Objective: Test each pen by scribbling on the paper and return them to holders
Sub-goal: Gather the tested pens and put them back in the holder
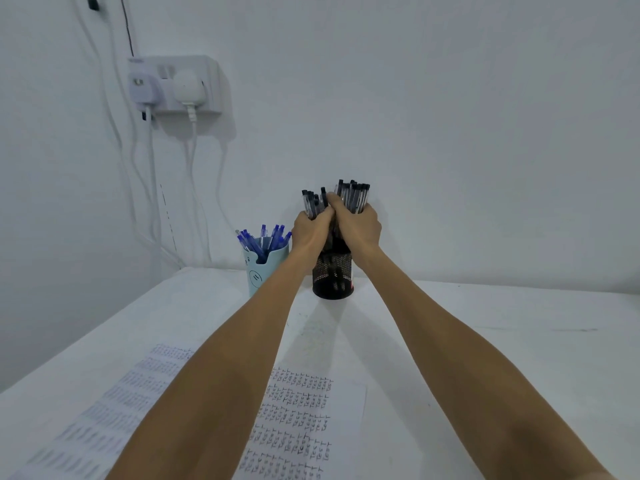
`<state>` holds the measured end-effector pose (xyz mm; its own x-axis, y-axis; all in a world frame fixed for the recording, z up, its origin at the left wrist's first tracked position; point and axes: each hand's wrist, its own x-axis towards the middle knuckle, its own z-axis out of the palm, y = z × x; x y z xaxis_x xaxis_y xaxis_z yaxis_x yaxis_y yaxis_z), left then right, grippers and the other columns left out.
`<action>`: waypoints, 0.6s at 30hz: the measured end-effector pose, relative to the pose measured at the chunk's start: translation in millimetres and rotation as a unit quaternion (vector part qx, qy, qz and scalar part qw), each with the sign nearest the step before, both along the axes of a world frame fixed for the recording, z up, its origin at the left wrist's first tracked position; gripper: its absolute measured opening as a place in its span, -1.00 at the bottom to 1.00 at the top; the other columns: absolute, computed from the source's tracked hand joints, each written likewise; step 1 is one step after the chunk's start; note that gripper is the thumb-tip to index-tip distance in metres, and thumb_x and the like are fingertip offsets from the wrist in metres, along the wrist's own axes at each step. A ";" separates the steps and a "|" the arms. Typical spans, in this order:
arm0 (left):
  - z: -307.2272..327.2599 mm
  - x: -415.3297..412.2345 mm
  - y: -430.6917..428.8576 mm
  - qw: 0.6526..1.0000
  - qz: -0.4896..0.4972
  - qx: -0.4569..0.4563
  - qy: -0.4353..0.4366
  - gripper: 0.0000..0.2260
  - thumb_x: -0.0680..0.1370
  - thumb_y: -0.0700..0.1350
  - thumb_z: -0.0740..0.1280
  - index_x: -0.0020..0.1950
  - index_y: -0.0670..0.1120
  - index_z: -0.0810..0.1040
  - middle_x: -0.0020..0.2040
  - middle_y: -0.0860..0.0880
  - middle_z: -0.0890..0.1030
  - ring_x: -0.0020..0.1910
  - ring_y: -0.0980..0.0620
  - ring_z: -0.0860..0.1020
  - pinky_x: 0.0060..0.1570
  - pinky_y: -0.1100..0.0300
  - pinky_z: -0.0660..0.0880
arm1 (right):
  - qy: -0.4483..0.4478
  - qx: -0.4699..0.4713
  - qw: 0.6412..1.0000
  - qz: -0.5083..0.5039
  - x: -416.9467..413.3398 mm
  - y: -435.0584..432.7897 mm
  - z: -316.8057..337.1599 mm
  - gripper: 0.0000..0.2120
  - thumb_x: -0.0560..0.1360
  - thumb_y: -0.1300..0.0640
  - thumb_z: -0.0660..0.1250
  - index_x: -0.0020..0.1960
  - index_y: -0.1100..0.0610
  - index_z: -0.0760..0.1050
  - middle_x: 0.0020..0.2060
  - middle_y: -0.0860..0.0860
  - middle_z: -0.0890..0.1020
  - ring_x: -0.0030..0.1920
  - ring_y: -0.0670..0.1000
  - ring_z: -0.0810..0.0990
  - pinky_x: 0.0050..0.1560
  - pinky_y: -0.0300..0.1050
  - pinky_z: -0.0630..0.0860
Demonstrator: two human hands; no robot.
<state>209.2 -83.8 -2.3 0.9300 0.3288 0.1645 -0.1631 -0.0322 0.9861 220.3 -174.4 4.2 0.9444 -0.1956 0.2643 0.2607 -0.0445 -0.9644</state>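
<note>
Both hands grip black pens above the mesh holder.
The left hand [309, 230] and right hand [358, 225] curl their fingers round black pens [353, 197] standing in the black mesh holder [333, 277] beside the blue cup [266, 271].

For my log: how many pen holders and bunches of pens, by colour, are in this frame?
Pen holders: 2 (blue cup, black mesh cup)
Black pen bunches: 2 (left bunch in left hand, right bunch in right hand)
Blue pen bunches: 1 (in blue cup)
Total: 5
</note>
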 end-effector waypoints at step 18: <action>-7.3 -7.7 -7.4 0.994 0.040 -0.069 -0.077 -0.72 0.68 0.00 0.15 0.00 0.07 0.67 -0.05 0.01 0.73 -0.03 -0.04 0.68 0.16 -0.15 0.62 | -0.070 -0.033 0.996 -0.038 -4.2 7.7 -3.3 -0.64 0.68 -0.06 0.05 0.17 -0.01 0.61 -0.07 -0.17 0.65 0.04 -0.05 0.63 0.24 0.06 0.54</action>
<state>201.4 -91.2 -9.6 0.8671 0.4304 0.2508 -0.3145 0.0824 0.9457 216.1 -166.7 1.0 0.8807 -0.2427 0.4067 0.3858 -0.1304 -0.9133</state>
